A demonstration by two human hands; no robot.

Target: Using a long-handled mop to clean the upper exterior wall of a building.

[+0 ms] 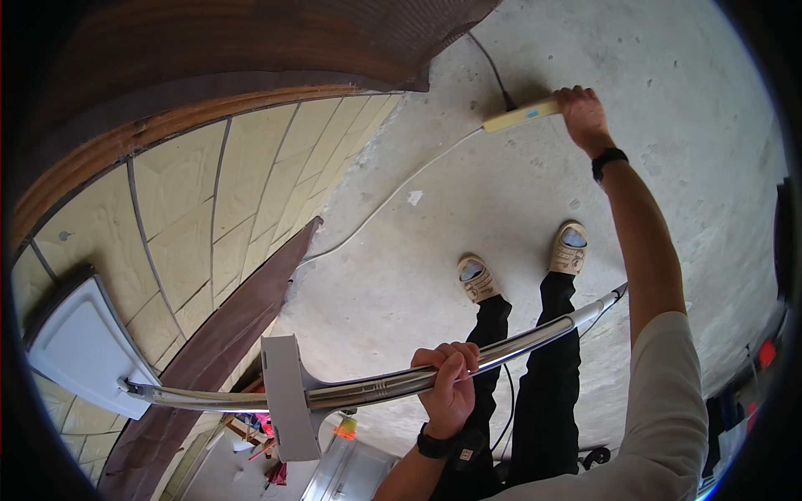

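My left hand point(449, 388) is wrapped round a shiny chrome pole point(535, 336), which slants across in front of my legs. A white flat panel point(88, 338) joins the pole's left end. Between that panel and my left hand, a grey box-shaped piece point(291, 399) sits on the pole. A thin dark cord shows near the pole's right end. Stretched far forward, my right hand point(583, 121) has its fingers closed on one end of a pale yellow power strip point(520, 116). A black plug point(509, 102) stands in the strip; its cable runs up and back.
From the strip a white cable point(393, 196) crosses the concrete floor point(693, 125) to the tiled wall point(180, 179) on the left. A dark brown covering point(251, 37) hangs at the upper left. My feet in beige slippers point(568, 255) stand mid-floor. Clutter point(735, 409) lies at the right edge.
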